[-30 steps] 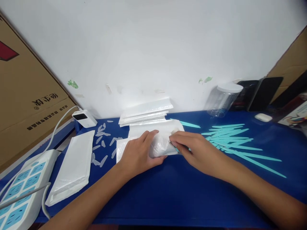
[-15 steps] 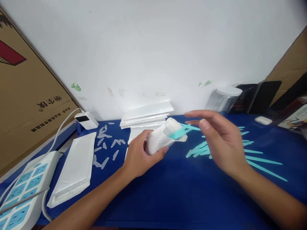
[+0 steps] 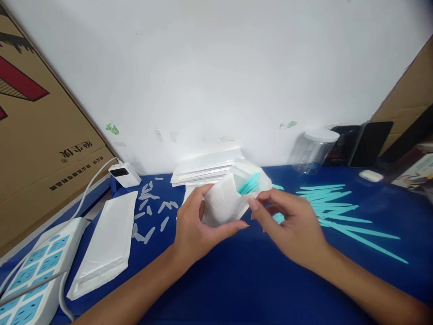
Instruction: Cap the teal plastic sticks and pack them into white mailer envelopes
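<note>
Head camera: my left hand [image 3: 192,221] wraps its fingers around a white padded plastic envelope [image 3: 221,198], held tilted over the blue desk [image 3: 216,293], while my right hand [image 3: 292,225] pinches the edge of its open mouth between thumb and fingers. Slim tapered teal strips [image 3: 249,184] show inside that mouth; loose teal strips [image 3: 324,204] lie fanned beyond my right hand.

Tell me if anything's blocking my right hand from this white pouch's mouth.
Nothing visible: your right hand pinches the white pouch at its open edge; your left hand grips its body, and teal strips show inside.
</note>
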Available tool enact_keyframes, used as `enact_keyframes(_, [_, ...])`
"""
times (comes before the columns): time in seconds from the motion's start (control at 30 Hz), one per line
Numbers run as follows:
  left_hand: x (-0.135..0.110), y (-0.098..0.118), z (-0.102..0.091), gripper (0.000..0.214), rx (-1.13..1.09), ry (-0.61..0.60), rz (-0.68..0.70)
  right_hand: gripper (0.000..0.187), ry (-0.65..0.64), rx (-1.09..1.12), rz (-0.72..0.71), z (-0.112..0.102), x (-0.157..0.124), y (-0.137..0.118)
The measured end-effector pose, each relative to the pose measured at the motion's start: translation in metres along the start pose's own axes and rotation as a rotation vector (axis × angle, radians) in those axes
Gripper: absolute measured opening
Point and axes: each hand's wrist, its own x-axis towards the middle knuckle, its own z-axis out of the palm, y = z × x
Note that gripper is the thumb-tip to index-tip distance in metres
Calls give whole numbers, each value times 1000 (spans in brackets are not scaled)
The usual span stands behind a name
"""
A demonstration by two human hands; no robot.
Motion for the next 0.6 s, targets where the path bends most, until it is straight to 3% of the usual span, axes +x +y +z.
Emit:
enact_keyframes(0.13, [7, -4, -11, 27, -46, -16, 7, 15, 162, -101, -90, -16, 5, -3])
enact_keyframes(0.23, [12, -6, -14, 26, -140, -57, -55, 8, 267, -65, -144, -26, 7, -6])
enact_keyframes(0.4, [9, 0, -10, 28, -240, -77, -55, 11, 308, -68, -144, -31, 8, -8])
enact_keyframes(0.5, [10, 1, -14, 29, -212, 5, -46, 13, 244, 42, -77, -28, 9, -8])
enact_keyframes(0.6, [22, -6, -28, 28, -31, 30, -13, 22, 40, 252, 101, -19, 9, -8])
